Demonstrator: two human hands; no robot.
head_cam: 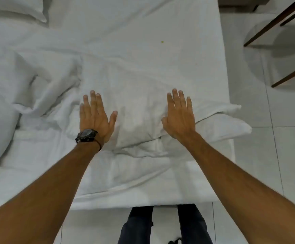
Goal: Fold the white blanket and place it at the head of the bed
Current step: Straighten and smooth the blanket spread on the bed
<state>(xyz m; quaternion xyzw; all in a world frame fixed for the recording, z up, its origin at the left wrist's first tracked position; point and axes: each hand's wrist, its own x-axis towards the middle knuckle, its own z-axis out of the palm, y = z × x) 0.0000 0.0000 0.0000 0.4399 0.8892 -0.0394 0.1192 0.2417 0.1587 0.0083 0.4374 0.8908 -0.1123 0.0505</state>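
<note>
- Two hands are in view, both palm down with fingers spread flat: the left hand (94, 117) at centre left of the frame, the right hand (179, 115) at centre right.
- Neither hand has hold of anything; the fingers lie straight and open on the cloth, with no fabric pinched between them.
- One white blanket (136, 120) lies rumpled on the bed (143, 23) across the middle of the frame, under both palms; it is bunched into loose folds toward the left, and one corner pokes past the right edge of the mattress.
- Where the blanket ends and the bed sheet begins is hard to make out, since both are white.
- One dark wristwatch (86, 135) sits on the left wrist.
- One pillow (19, 7) shows at the upper left, cut off by the frame's top and left edges.
- One small green speck (162, 42) lies on the sheet in the upper middle.
- One wooden chair (280, 32) stands on the tiled floor (266, 138) at the upper right; only its legs show.
- Two dark trouser legs (137, 224) appear at the bottom centre, cut off by the lower edge.
</note>
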